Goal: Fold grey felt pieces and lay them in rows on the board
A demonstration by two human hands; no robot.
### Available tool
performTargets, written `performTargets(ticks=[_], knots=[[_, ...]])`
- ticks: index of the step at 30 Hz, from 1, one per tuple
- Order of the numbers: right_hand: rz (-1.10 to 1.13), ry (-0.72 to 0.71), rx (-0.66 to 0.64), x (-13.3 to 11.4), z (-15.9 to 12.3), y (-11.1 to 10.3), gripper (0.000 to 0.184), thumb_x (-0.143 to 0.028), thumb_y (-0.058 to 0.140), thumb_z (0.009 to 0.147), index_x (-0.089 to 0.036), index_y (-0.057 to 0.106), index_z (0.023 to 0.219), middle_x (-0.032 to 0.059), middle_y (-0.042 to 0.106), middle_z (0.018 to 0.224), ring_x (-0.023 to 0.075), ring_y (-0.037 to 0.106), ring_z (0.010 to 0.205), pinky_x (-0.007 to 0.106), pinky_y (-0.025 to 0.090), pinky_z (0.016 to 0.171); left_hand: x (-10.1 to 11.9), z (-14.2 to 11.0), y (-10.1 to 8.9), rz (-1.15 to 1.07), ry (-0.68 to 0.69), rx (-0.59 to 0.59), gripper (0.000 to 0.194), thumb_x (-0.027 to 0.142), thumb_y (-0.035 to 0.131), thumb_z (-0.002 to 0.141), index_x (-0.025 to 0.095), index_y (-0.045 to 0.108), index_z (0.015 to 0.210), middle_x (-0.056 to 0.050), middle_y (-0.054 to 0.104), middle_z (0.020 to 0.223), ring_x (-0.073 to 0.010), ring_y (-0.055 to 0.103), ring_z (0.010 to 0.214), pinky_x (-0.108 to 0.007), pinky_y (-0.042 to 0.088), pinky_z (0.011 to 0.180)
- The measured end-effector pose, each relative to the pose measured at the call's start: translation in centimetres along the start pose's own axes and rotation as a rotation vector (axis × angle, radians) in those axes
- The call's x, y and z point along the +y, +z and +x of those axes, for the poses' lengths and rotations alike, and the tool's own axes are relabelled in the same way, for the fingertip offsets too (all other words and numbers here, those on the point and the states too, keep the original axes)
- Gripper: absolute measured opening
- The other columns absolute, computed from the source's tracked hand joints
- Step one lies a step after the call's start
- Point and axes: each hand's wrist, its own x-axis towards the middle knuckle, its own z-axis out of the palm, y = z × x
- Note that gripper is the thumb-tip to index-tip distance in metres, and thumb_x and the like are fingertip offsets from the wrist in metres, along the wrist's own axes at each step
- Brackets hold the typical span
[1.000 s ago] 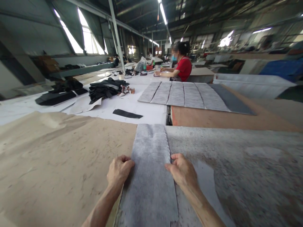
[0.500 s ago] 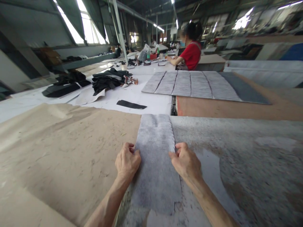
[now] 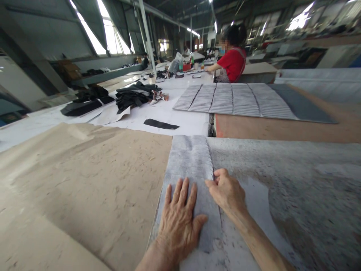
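L hand [image 3: 178, 222] flat & splayed on gray strip [image 3: 188, 160]; R hand [image 3: 229, 192] w/ pinch grip, strip's R side.

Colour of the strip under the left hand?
The strip is light grey, mottled; best seen in the head view.

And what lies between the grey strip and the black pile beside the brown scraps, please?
In the head view, a black strip lies between the grey strip and the black pile, with white table top around it.
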Motion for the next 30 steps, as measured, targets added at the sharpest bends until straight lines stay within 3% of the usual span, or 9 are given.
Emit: performTargets(ticks=[3, 6, 9, 13, 18, 22, 25, 27, 30], knots=[[-0.025, -0.125, 0.125, 0.0, -1.0, 0.4, 0.020, -0.027, 0.052, 0.079, -0.014, 0.055, 0.095, 0.0082, 0.063, 0.073, 0.0242, 0.060, 0.073, 0.030, 0.041, 0.059, 0.1, -0.2, 0.4, -0.017, -0.029, -0.026, 0.067, 0.055, 0.032, 0.085, 0.023, 0.014, 0.141, -0.009, 0.014, 0.148, -0.0303, 0.010, 0.135, -0.057, 0.013, 0.107], [-0.040, -0.287, 0.286, 0.5, -1.7, 0.0, 0.023, -0.023, 0.046, 0.083, -0.012, 0.055, 0.101, 0.0171, 0.058, 0.101, 0.0289, 0.053, 0.093, 0.035, 0.044, 0.068, 0.1, -0.1, 0.1, -0.024, -0.043, -0.025, 0.066, 0.055, 0.032, 0.085, 0.024, 0.016, 0.141, -0.009, 0.015, 0.148, -0.0306, 0.009, 0.135, -0.058, 0.011, 0.107], [-0.029, -0.436, 0.388, 1.6, -2.1, -0.6, 0.022, -0.022, 0.042, 0.085, -0.013, 0.058, 0.097, 0.0148, 0.057, 0.106, 0.0259, 0.051, 0.096, 0.036, 0.045, 0.076, 0.0, -0.1, 0.2, -0.011, -0.039, -0.009, 0.066, 0.056, 0.032, 0.085, 0.025, 0.016, 0.141, -0.008, 0.016, 0.148, -0.0310, 0.011, 0.135, -0.059, 0.011, 0.106], [-0.024, -0.639, 0.380, 3.3, -3.4, -0.1, 0.024, -0.024, 0.042, 0.087, -0.016, 0.061, 0.099, 0.0066, 0.064, 0.098, 0.0190, 0.054, 0.095, 0.031, 0.044, 0.087, 0.0, -0.2, 0.6, 0.020, -0.023, 0.007, 0.066, 0.055, 0.032, 0.085, 0.023, 0.017, 0.140, -0.010, 0.018, 0.147, -0.0307, 0.012, 0.135, -0.059, 0.014, 0.106], [-0.134, -0.852, 0.354, 4.1, -5.5, 1.7, 0.037, -0.025, 0.040, 0.088, -0.006, 0.053, 0.117, 0.0144, 0.054, 0.123, 0.0279, 0.041, 0.119, 0.045, 0.038, 0.096, 0.1, 0.0, -0.3, -0.080, -0.029, -0.030, 0.060, 0.051, 0.032, 0.087, 0.023, 0.020, 0.140, -0.008, 0.015, 0.148, -0.0277, 0.009, 0.136, -0.057, 0.010, 0.107], [-0.173, -0.881, 0.384, 3.9, -5.6, 2.1, 0.039, -0.028, 0.039, 0.089, -0.004, 0.056, 0.114, 0.0171, 0.055, 0.121, 0.0320, 0.041, 0.119, 0.050, 0.038, 0.095, -1.4, -0.7, -1.9, -0.402, -0.157, 0.008, 0.048, 0.043, 0.037, 0.088, 0.025, 0.038, 0.133, -0.003, 0.026, 0.146, -0.0227, 0.018, 0.135, -0.048, 0.011, 0.111], [-0.153, -0.890, 0.406, 3.6, -5.7, 2.3, 0.042, -0.031, 0.036, 0.090, -0.002, 0.056, 0.113, 0.0187, 0.054, 0.122, 0.0320, 0.041, 0.119, 0.048, 0.039, 0.095, -3.3, -2.2, -2.6, -0.824, -0.560, 0.231, 0.045, 0.044, 0.039, 0.087, 0.020, 0.051, 0.124, -0.005, 0.043, 0.137, -0.0227, 0.033, 0.129, -0.041, 0.023, 0.109], [-0.149, -0.907, 0.397, 3.3, -5.9, 2.5, 0.043, -0.031, 0.034, 0.090, -0.003, 0.054, 0.116, 0.0191, 0.051, 0.125, 0.0320, 0.041, 0.120, 0.048, 0.040, 0.095, -4.3, -3.2, -2.5, -1.125, -0.739, 0.354, 0.048, 0.048, 0.041, 0.085, 0.017, 0.054, 0.120, -0.007, 0.050, 0.131, -0.0235, 0.041, 0.123, -0.039, 0.031, 0.106], [-0.166, -0.926, 0.372, 2.9, -6.5, 2.7, 0.045, -0.031, 0.030, 0.091, -0.004, 0.053, 0.117, 0.0211, 0.049, 0.127, 0.0332, 0.042, 0.119, 0.051, 0.038, 0.094, -4.6, -3.8, -1.9, -1.398, -0.740, 0.423, 0.051, 0.050, 0.043, 0.084, 0.016, 0.052, 0.121, -0.009, 0.053, 0.127, -0.0227, 0.046, 0.119, -0.035, 0.036, 0.103]])
